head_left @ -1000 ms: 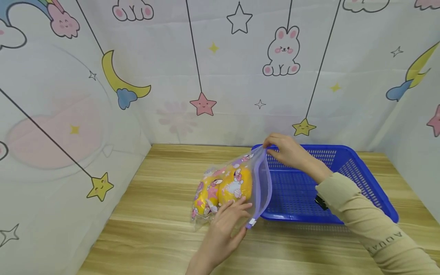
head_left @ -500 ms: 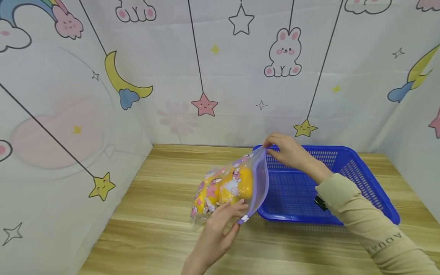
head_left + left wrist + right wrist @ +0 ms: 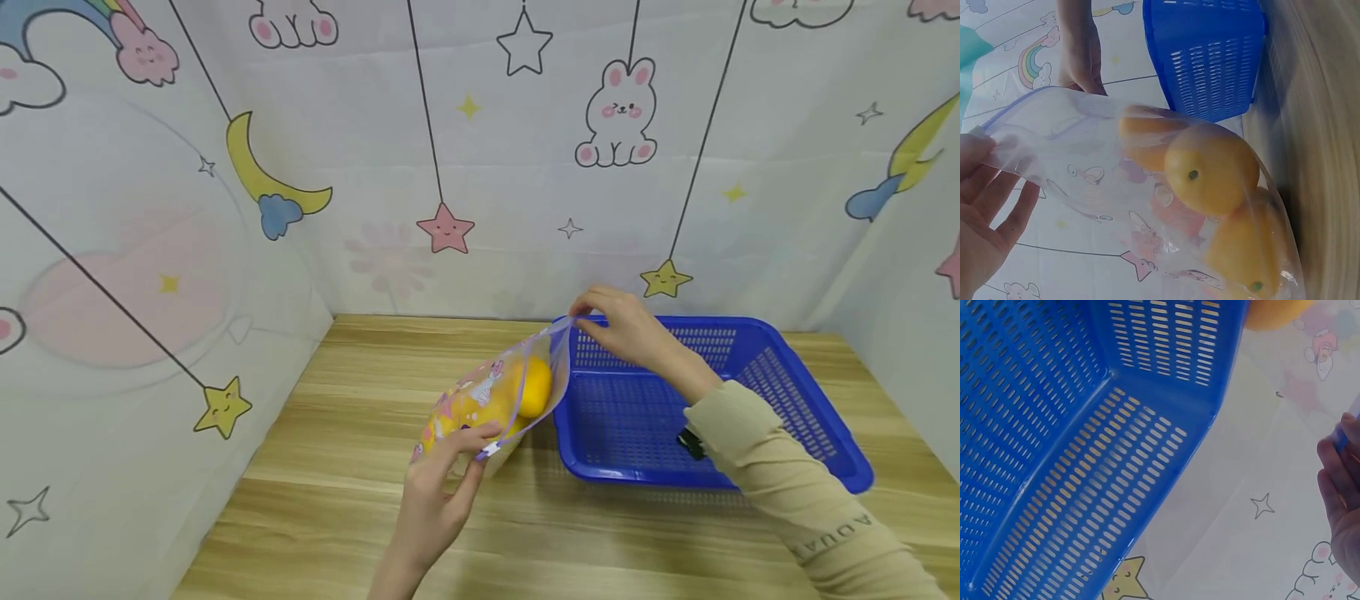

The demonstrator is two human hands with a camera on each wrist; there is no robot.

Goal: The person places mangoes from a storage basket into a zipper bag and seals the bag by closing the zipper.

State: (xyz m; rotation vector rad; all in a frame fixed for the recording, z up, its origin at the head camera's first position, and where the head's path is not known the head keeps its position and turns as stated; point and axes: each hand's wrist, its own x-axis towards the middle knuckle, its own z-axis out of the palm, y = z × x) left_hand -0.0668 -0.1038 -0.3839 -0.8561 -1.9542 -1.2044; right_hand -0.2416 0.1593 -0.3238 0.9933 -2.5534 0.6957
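A clear zip bag with pink and purple prints and a purple zip edge is held tilted above the wooden table, left of the blue basket. Inside it are oranges; three show in the left wrist view, and one lies near the open mouth. My left hand pinches the near corner of the mouth by the white slider. My right hand pinches the far upper corner, and its fingers also show at the edge of the right wrist view. Between the two hands the mouth gapes toward the basket.
The blue plastic basket with slotted walls stands right of the bag, under my right forearm. A small dark object lies in it, partly covered by the sleeve. A printed cloth closes off the back and sides of the wooden table.
My left hand has moved left and slightly up with the slider corner, so the bag's mouth has opened wider. The oranges show more directly. My right hand has shifted only slightly.
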